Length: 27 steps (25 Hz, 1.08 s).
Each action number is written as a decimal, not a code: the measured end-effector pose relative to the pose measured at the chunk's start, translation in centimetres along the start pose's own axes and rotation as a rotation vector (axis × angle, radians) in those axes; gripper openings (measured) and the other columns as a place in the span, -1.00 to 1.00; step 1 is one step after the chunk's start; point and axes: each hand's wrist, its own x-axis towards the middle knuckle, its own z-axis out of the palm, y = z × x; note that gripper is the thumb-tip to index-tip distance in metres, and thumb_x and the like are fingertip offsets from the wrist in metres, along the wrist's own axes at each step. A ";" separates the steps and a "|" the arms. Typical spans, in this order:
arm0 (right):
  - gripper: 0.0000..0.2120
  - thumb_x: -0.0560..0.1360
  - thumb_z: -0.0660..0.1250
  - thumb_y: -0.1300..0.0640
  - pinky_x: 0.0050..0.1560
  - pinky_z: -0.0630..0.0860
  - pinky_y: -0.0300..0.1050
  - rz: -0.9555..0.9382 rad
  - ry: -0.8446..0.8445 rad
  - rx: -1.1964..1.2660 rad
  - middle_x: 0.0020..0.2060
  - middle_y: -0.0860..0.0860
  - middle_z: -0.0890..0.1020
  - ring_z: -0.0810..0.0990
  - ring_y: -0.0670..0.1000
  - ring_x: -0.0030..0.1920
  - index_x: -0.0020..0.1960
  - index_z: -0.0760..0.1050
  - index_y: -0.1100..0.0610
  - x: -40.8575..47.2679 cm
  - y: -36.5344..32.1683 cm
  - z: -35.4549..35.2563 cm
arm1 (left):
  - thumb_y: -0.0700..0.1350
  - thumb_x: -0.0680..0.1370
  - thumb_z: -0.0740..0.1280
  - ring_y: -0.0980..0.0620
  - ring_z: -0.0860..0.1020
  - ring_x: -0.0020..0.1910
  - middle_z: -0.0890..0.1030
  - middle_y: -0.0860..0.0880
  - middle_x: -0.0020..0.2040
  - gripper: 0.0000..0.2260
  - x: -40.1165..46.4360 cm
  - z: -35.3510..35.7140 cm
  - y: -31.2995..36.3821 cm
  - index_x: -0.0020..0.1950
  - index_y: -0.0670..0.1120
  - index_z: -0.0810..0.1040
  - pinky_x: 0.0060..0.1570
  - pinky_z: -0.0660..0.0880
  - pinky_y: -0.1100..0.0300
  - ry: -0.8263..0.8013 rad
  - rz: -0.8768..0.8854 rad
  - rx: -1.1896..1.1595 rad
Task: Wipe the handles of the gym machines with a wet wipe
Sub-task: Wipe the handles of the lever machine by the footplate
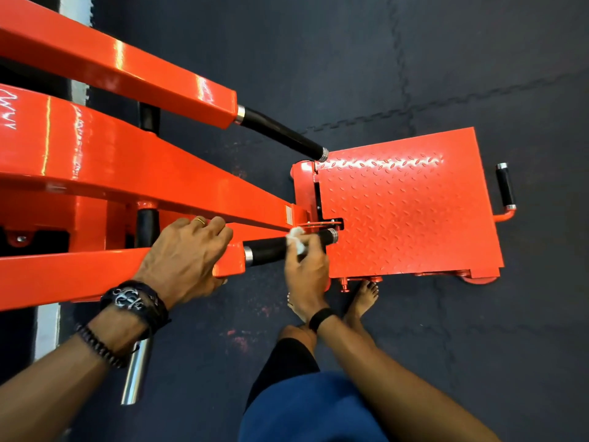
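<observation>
While left hand [188,253] grips the orange arm [79,275], right hand [306,266] pinches wipe [296,239] on rightward-pointing handle [271,247].

The right hand [306,269] presses a white wipe [296,240] round the near black handle [271,247] of the orange machine [127,173]. The left hand [185,253] grips the end of the orange arm beside it. Bare feet [363,298] stand on the dark floor [478,346] by the footplate [404,205].

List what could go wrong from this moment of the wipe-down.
1. The small white wet wipe is bunched under the right hand; it may skip parts of the near black rubber handle.
2. The left hand grips the orange steel arm; if that arm swings, fingers beside the neighbouring beam could get pinched.
</observation>
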 end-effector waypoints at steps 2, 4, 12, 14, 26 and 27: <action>-0.89 0.56 0.31 0.06 -0.32 0.38 0.00 -0.052 -0.090 0.069 -0.30 0.00 0.63 0.58 0.11 -0.29 -0.05 0.47 0.10 -3.1 -1.3 0.6 | 0.09 0.09 0.62 -0.20 0.54 -0.31 0.50 -0.13 -0.23 -0.47 0.0 -0.1 0.0 -0.16 -0.12 0.46 -0.35 0.45 -0.01 0.006 0.003 -0.005; -0.90 0.57 0.28 0.07 -0.31 0.37 0.00 0.008 -0.033 0.092 -0.28 -0.01 0.65 0.60 0.12 -0.27 -0.05 0.45 0.10 -2.1 0.0 0.5 | 0.09 0.08 0.63 -0.20 0.54 -0.30 0.50 -0.13 -0.22 -0.46 0.0 0.0 0.1 -0.15 -0.13 0.47 -0.34 0.46 -0.02 0.002 0.005 0.002; -0.87 0.62 0.24 0.22 -0.08 0.35 0.02 0.431 0.263 0.075 -0.08 0.24 0.64 0.60 0.28 -0.04 0.07 0.45 0.30 4.9 5.3 -1.0 | 0.12 0.13 0.60 -0.21 0.54 -0.26 0.50 -0.13 -0.19 -0.48 -0.1 -0.1 0.2 -0.12 -0.11 0.46 -0.29 0.48 -0.05 0.005 -0.001 0.012; -0.91 0.60 0.22 0.23 -0.10 0.43 0.07 0.369 0.226 0.142 -0.17 0.08 0.61 0.58 0.18 -0.13 0.04 0.43 0.25 2.1 3.4 -0.2 | 0.13 0.13 0.61 -0.21 0.54 -0.25 0.51 -0.13 -0.18 -0.47 -0.1 -0.1 0.3 -0.12 -0.11 0.46 -0.28 0.48 -0.05 0.004 -0.001 0.023; -0.94 0.57 0.21 0.22 -0.20 0.42 0.00 0.370 0.164 0.190 -0.27 -0.03 0.58 0.51 -0.03 -0.32 -0.03 0.36 0.09 0.5 5.5 -0.2 | 0.10 0.09 0.64 -0.21 0.53 -0.24 0.53 -0.15 -0.17 -0.44 -0.2 -0.3 0.5 -0.13 -0.14 0.48 -0.25 0.46 -0.05 0.050 -0.006 0.029; -0.90 0.58 0.23 0.26 -0.20 0.44 0.02 0.382 0.155 0.182 -0.27 -0.03 0.59 0.52 -0.05 -0.32 -0.03 0.36 0.09 1.2 6.0 -0.5 | 0.09 0.09 0.64 -0.21 0.53 -0.25 0.53 -0.16 -0.18 -0.45 -0.2 -0.3 0.5 -0.13 -0.14 0.48 -0.26 0.46 -0.05 0.055 -0.002 0.025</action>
